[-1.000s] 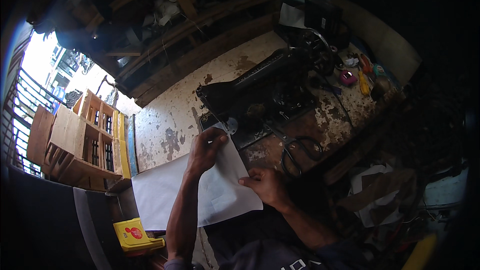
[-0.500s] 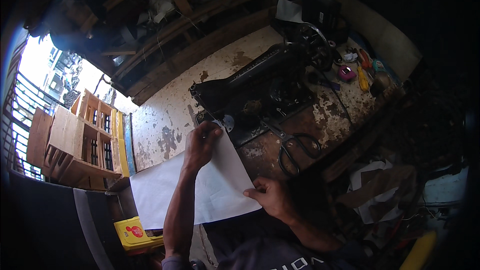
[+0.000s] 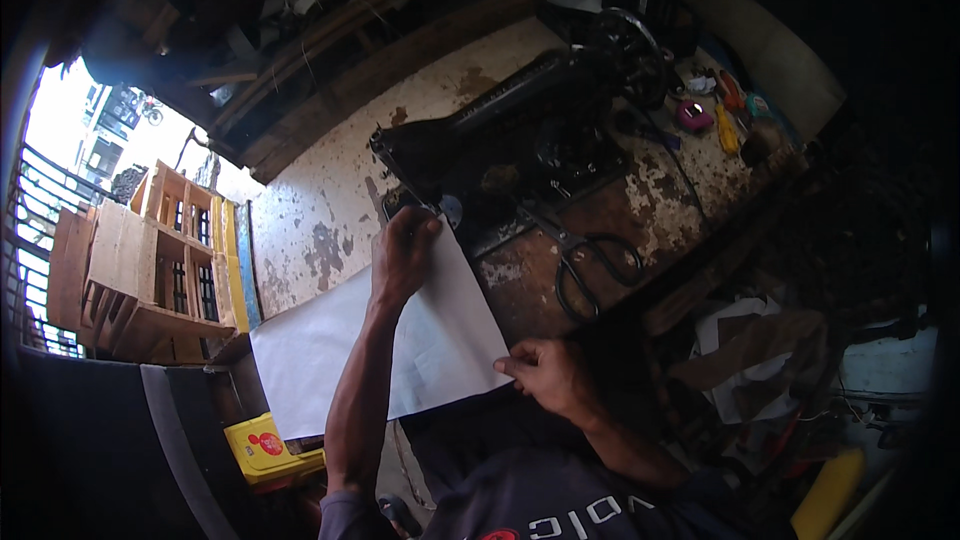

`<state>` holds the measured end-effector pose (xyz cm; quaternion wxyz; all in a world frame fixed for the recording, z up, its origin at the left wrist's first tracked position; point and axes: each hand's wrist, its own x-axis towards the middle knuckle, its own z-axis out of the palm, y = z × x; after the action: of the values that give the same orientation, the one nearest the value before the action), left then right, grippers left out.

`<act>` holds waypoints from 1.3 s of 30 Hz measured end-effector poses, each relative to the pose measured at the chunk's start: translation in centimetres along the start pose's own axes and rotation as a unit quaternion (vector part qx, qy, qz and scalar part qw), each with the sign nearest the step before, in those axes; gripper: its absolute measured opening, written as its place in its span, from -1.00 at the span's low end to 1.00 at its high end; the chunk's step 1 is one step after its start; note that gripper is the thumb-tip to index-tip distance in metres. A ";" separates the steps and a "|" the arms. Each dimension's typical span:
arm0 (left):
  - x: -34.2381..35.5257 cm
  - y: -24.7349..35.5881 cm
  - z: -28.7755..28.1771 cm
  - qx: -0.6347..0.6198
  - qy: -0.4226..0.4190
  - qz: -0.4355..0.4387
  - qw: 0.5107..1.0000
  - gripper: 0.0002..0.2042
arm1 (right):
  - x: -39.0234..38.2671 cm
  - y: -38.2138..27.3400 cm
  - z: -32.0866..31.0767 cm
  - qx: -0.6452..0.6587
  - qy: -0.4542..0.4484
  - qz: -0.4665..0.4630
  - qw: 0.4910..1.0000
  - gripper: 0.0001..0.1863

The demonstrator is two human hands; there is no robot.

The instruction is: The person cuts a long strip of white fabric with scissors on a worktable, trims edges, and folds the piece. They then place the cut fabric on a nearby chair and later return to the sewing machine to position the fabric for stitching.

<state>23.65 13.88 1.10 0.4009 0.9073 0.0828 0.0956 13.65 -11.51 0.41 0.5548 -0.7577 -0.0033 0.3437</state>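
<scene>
A stiff white sheet (image 3: 440, 350), cloth or paper I cannot tell which, lies over the near edge of the worktable and reaches toward my body. My left hand (image 3: 405, 255) is closed on its far corner, beside the needle end of a black sewing machine (image 3: 480, 130). That hand hides part of the corner and the needle area. At the sheet's right edge, my right hand (image 3: 555, 385) pinches it between thumb and fingers. Black-handled scissors (image 3: 580, 250) rest on the table to the right, with their blades toward the machine.
Wooden crate-like shelving (image 3: 170, 260) stands at the left. At the far right of the worn tabletop (image 3: 310, 230) are a pink tape measure (image 3: 692, 116), a yellow-handled tool (image 3: 726, 130) and other small things. Below left sits a yellow box (image 3: 262, 448); crumpled cloth (image 3: 745, 360) lies right.
The whole view has shifted slightly, so the machine and table sit higher in the picture. Both hands keep their hold on the sheet, with little change against it.
</scene>
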 end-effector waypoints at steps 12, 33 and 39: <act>-0.9 -1.4 3.6 0.142 0.089 0.126 0.978 -0.87 | -0.3 0.1 0.7 -0.008 0.062 0.003 0.998 -0.65; -3.7 0.6 3.9 0.266 0.005 0.115 0.957 -0.64 | -0.3 -0.2 0.4 -0.008 0.043 -0.010 0.999 -0.66; -5.6 0.3 3.6 0.260 -0.020 0.099 0.960 -0.47 | -0.3 -0.6 -0.1 -0.011 0.021 -0.010 1.000 -0.66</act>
<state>19.12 9.86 -1.64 0.1410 0.9857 0.0061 0.0917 13.67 -11.51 1.06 0.5503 -0.7703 -0.0033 0.3222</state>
